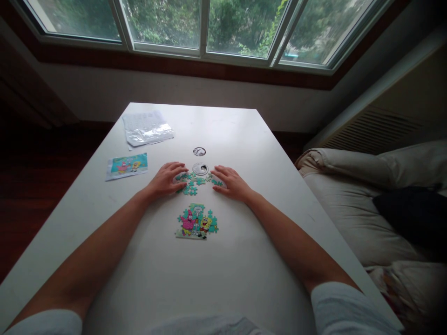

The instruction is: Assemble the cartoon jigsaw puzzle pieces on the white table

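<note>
Both of my hands rest on the white table around a loose pile of green jigsaw pieces (190,188). My left hand (166,179) touches the pile's left side, its fingers apart and curved over a few pieces. On the opposite side, my right hand (231,182) lies with fingers spread beside the pieces at the pile's right edge. Neither hand grips a piece that I can see. Closer to me sits a partly joined jigsaw puzzle (197,222) showing pink, pale and yellow cartoon figures on green, with an uneven upper outline.
The white table (223,279) has a cable-hole cover (200,169) just behind the pile and a round hole (199,151) farther back. A picture card (126,166) lies at left, near a clear plastic bag with paper (148,128). A sofa (335,209) stands along the right.
</note>
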`<state>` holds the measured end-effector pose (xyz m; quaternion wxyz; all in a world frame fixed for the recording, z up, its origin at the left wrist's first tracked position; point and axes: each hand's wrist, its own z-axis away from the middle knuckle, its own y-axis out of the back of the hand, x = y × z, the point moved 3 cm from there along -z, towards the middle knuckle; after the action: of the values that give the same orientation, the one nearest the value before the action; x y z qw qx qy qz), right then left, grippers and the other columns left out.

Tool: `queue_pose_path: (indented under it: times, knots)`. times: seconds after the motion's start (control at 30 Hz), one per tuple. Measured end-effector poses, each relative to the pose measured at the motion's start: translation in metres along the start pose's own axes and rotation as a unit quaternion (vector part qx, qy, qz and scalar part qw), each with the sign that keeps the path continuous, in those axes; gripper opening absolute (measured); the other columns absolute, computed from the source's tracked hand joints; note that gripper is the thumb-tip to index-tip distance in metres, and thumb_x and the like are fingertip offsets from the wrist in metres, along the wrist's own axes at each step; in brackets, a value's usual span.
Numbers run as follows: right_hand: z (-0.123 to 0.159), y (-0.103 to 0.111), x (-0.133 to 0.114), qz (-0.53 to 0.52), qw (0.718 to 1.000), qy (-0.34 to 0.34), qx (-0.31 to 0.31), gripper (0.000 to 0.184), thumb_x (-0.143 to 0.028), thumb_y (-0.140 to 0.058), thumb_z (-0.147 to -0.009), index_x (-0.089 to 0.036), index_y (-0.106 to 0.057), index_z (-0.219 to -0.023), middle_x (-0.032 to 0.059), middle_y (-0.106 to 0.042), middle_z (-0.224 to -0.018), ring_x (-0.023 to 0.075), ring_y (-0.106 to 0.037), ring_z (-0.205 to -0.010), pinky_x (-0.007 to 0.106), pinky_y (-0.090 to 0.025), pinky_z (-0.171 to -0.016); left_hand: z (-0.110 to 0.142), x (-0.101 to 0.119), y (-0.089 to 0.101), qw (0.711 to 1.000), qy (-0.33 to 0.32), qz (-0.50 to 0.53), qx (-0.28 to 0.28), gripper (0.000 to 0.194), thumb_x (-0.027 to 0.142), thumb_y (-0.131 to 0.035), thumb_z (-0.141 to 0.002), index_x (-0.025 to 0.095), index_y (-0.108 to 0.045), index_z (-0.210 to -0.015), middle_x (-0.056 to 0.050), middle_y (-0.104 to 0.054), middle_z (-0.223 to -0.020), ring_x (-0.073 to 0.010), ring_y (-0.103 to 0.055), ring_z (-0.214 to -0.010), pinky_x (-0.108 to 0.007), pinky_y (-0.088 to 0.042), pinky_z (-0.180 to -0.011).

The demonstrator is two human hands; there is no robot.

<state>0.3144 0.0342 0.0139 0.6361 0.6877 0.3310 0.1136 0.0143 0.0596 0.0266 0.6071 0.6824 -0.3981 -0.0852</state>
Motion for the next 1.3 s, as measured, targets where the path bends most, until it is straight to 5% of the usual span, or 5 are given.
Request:
queue_pose_path:
  times: [0.3,0.53,1.07,1.3]
  knots:
    - [-0.003,0.012,-0.032,-0.027,0.994,0.005,0.104,0.042,-0.045,-0.043,-0.104,-0.025,-0.063,-0.135,0.0086,-0.061,-0.141,0.0269,-0.047,-0.136,0.048,-0.035,-0.116,0.0,0.003,0.0,1.0,-0.01,-0.009,-0.008,0.055,0.055,-0.059,-0.092,0.029,-0.057,-0.14,-0.007,-0.051,-0.15,-0.0288,-0.041,-0.142,-0.049,-0.03,-0.121]
    - [-0.006,0.001,-0.08,-0.017,0.993,0.115,0.017,0.037,-0.044,-0.047,-0.103,-0.029,-0.066,-0.129,0.0093,-0.066,-0.12,0.0266,-0.053,-0.112,0.044,-0.043,-0.098,0.0,0.009,-0.001,0.999,-0.03,-0.014,-0.035,0.063,0.056,-0.066,-0.088,0.029,-0.054,-0.144,-0.007,-0.044,-0.157,-0.0303,-0.034,-0.148,-0.05,-0.027,-0.123]
    - [-0.005,0.002,-0.073,-0.008,0.992,0.118,0.04,0.015,-0.032,-0.06,-0.099,-0.023,-0.07,-0.105,0.0072,-0.066,-0.105,0.0229,-0.051,-0.101,0.036,-0.036,-0.088,0.0,0.007,-0.004,1.0,-0.025,-0.005,0.016,0.045,0.044,-0.058,-0.095,0.026,-0.06,-0.136,-0.008,-0.054,-0.147,-0.0279,-0.044,-0.139,-0.049,-0.035,-0.12]
    - [-0.006,0.003,-0.087,0.007,0.998,0.05,0.033,0.013,-0.033,-0.064,-0.096,-0.022,-0.068,-0.102,0.0079,-0.065,-0.103,0.0238,-0.051,-0.101,0.036,-0.036,-0.087,0.0,0.008,-0.004,0.999,-0.023,0.007,0.024,0.043,0.043,-0.058,-0.095,0.026,-0.062,-0.134,-0.008,-0.056,-0.145,-0.0278,-0.046,-0.137,-0.05,-0.035,-0.119]
